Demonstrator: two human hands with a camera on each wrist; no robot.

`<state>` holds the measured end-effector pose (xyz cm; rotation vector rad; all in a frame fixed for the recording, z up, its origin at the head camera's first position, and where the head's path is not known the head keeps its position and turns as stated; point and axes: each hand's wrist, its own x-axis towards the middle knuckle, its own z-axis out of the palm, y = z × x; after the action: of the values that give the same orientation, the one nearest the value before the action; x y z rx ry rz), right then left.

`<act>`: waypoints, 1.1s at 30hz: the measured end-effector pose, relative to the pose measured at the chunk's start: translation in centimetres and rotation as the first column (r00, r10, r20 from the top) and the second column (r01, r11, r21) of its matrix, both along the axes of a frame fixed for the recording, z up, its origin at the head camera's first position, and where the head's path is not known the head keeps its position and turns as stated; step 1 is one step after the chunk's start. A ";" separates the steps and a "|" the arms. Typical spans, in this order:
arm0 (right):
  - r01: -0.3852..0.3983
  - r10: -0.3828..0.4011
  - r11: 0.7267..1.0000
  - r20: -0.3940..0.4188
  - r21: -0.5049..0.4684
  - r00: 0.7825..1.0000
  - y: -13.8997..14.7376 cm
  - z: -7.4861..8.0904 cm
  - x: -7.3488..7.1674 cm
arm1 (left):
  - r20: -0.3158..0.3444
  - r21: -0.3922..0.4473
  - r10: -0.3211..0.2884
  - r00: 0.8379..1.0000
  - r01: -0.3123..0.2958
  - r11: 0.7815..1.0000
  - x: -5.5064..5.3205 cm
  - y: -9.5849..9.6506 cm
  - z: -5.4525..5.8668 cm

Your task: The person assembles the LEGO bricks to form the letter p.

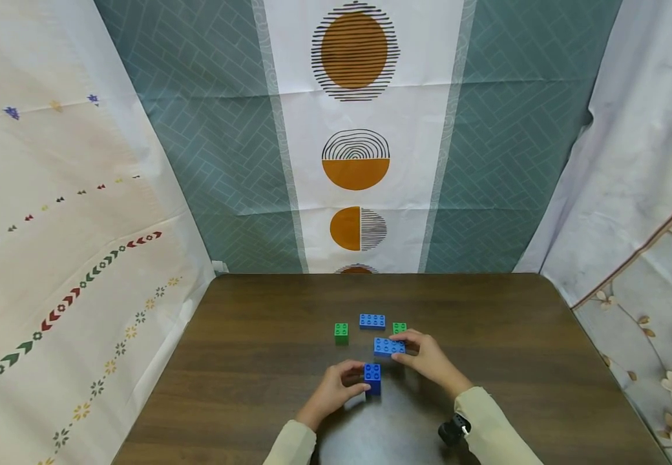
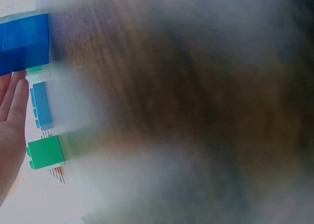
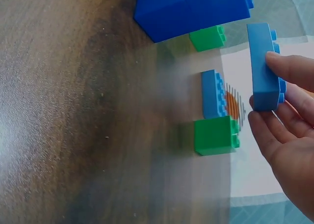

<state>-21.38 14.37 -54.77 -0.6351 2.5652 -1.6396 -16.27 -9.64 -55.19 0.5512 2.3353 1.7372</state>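
Observation:
My left hand is at a stack of two dark blue toy building bricks, with thumb and fingers around its left side. The joint between the two bricks shows in the right wrist view, where the stack stands upright on the table. My right hand pinches a lighter blue eight-stud brick by its right end, thumb on one side and fingertips on the other. This brick is held above the table with its studs up, just behind the stack and to its right.
On the brown wooden table, a green brick stands at the left and another light blue brick lies farther back. A second green brick is partly hidden behind my right fingers. Patterned cloth hangs beyond the far edge.

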 end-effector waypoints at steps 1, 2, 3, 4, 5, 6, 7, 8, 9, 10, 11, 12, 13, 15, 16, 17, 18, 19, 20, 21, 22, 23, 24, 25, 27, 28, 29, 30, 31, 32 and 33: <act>-0.005 0.005 1.000 -0.005 0.006 1.000 0.0 0.1 0.1 | 0.001 -0.001 0.002 1.000 -0.002 1.000 0.0 0.0 -0.1; -0.009 0.009 1.000 -0.006 0.014 1.000 0.1 0.2 0.1 | -0.001 -0.001 0.002 1.000 -0.002 1.000 -0.1 0.0 -0.3; -0.012 0.012 1.000 -0.006 0.020 1.000 0.1 0.2 0.2 | 0.001 -0.001 0.004 1.000 -0.004 1.000 -0.2 0.0 -0.6; -0.017 0.017 0.999 -0.007 0.027 1.000 0.1 0.3 0.2 | 0.000 -0.002 0.006 1.000 -0.006 1.000 -0.3 0.0 -1.0; -0.022 0.023 0.999 -0.010 0.040 1.000 0.1 0.4 0.3 | -0.003 -0.001 0.007 1.000 -0.007 1.000 -0.5 0.0 -1.4; -0.030 0.030 0.998 -0.006 0.047 1.000 0.1 0.4 0.4 | -0.003 -0.004 0.010 1.000 -0.010 1.000 -0.7 0.0 -1.8; -0.038 0.039 0.998 -0.004 0.052 0.999 0.1 0.6 0.5 | -0.004 -0.008 0.013 1.000 -0.013 1.000 -0.9 0.0 -2.2; -0.048 0.048 0.997 0.001 0.055 0.999 0.0 0.6 0.6 | -0.005 -0.010 0.015 1.000 -0.015 1.000 -1.0 0.0 -2.6; -0.058 0.057 0.997 0.007 0.059 0.998 0.0 0.8 0.7 | -0.002 -0.014 0.017 1.000 -0.017 1.000 -1.2 0.0 -3.0; -0.068 0.068 0.996 0.007 0.064 0.998 0.0 0.9 0.8 | -0.001 -0.017 0.017 1.000 -0.017 1.000 -1.3 -0.1 -3.3; -0.079 0.079 0.994 0.007 0.069 0.997 0.0 1.0 1.0 | 0.000 -0.017 0.015 1.000 -0.015 1.000 -1.4 -0.1 -3.4; -0.092 0.091 0.994 0.011 0.065 0.996 -0.1 1.1 1.1 | 0.003 -0.018 0.014 1.000 -0.014 1.000 -1.4 -0.2 -3.5; -0.103 0.102 0.993 0.012 0.062 0.995 -0.1 1.3 1.3 | 0.006 -0.019 0.011 1.000 -0.011 1.000 -1.5 -0.2 -3.6; -0.123 0.123 0.991 0.009 0.059 0.992 -0.1 1.5 1.5 | 0.011 -0.010 0.003 1.000 -0.003 1.000 -1.5 -0.3 -3.6; -0.133 0.133 0.989 0.005 0.057 0.991 -0.1 1.6 1.7 | 0.008 -0.005 -0.002 1.000 0.002 1.000 -1.5 -0.3 -3.6; -0.141 0.141 0.989 0.005 0.055 0.990 -0.1 1.6 1.8 | 0.007 -0.003 -0.005 1.000 0.005 1.000 -1.5 -0.4 -3.6; -0.148 0.148 0.988 0.004 0.050 0.989 -0.1 1.6 1.9 | 0.005 0.001 -0.008 1.000 0.008 1.000 -1.5 -0.4 -3.6; -0.151 0.151 0.987 0.005 0.052 0.988 -0.1 1.6 2.0 | 0.004 0.003 -0.010 1.000 0.010 1.000 -1.5 -0.4 -3.7; -0.155 0.155 0.986 0.004 0.054 0.988 -0.1 1.6 2.1 | 0.001 0.006 -0.012 1.000 0.012 1.000 -1.5 -0.4 -3.7; -0.159 0.159 0.986 -0.001 0.059 0.987 -0.2 1.7 2.2 | 0.001 0.005 -0.013 1.000 0.013 1.000 -1.5 -0.4 -3.7; -0.163 0.163 0.985 0.002 0.058 0.987 -0.2 1.7 2.2 | 0.001 0.006 -0.012 1.000 0.012 1.000 -1.5 -0.4 -3.7; -0.169 0.170 0.984 -0.002 0.060 0.986 -0.2 1.7 2.3 | 0.007 0.004 -0.010 1.000 0.010 1.000 -1.4 -0.4 -3.7; -0.174 0.174 0.983 -0.001 0.061 0.985 -0.4 2.2 2.6 | 0.011 0.004 -0.008 1.000 0.008 1.000 -1.4 -0.4 -3.7; -0.178 0.179 0.982 0.001 0.061 0.984 -0.4 2.2 2.6 | 0.018 0.002 -0.006 1.000 0.006 1.000 -1.4 -0.4 -3.7; -0.187 0.187 0.980 0.005 0.063 0.982 -0.4 2.2 2.7 | 0.031 0.000 0.000 1.000 0.000 1.000 -1.4 -0.3 -3.7; -0.189 0.188 0.980 0.012 0.062 0.982 -0.4 2.2 2.7 | 0.034 0.000 0.001 0.999 -0.001 1.000 -1.4 -0.3 -3.7; -0.192 0.192 0.979 0.010 0.064 0.981 -0.5 2.1 2.7 | 0.036 -0.001 0.002 0.999 -0.002 1.000 -1.4 -0.3 -3.7; -0.192 0.191 0.979 0.014 0.065 0.981 -0.5 2.1 2.7 | 0.039 -0.002 0.003 0.999 -0.003 1.000 -1.4 -0.3 -3.7; -0.191 0.191 0.979 0.014 0.068 0.982 -0.4 1.6 2.5 | 0.043 -0.002 0.004 0.999 -0.004 1.000 -1.4 -0.3 -3.6; -0.192 0.192 0.979 0.011 0.070 0.981 -0.5 1.6 2.5 | 0.045 -0.003 0.005 0.999 -0.005 1.000 -1.4 -0.3 -3.6; -0.194 0.194 0.979 0.008 0.068 0.981 -0.5 1.5 2.5 | 0.044 -0.003 0.006 0.999 -0.006 1.000 -1.4 -0.3 -3.6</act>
<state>-18.85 13.87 -53.23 -0.8481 2.4559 -1.4841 -17.69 -9.93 -58.77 0.5010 2.3118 1.7298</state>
